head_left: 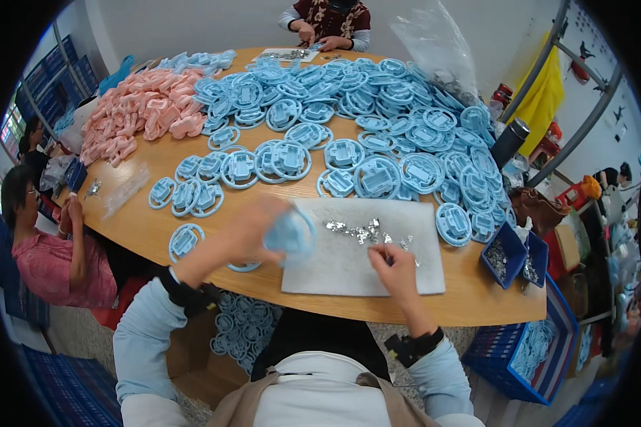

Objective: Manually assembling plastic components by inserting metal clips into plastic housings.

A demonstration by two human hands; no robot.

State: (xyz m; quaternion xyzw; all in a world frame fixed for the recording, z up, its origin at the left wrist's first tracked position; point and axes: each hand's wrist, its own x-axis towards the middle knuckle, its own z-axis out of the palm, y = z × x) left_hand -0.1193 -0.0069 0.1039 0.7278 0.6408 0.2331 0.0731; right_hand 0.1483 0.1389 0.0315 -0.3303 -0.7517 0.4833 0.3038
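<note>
My left hand (249, 229) is closed on the rim of a light-blue round plastic part (293, 231), held above the left side of a white foam mat (320, 277); hand and part are smeared by motion. Over the mat's right side, my right hand (395, 272) has its fingers pinched together. Something small and dark shows at the fingertips, too small to make out. Just beyond those fingers, small shiny metal pieces (363, 231) lie scattered on the mat.
Blue plastic parts (377, 178) are heaped across the wooden table (463, 307), with pink parts (146, 117) at far left. Two blue bins (504, 252) with metal pieces stand at the right edge. One person (57, 249) sits left, another (331, 25) opposite. Below right is a blue crate (527, 356).
</note>
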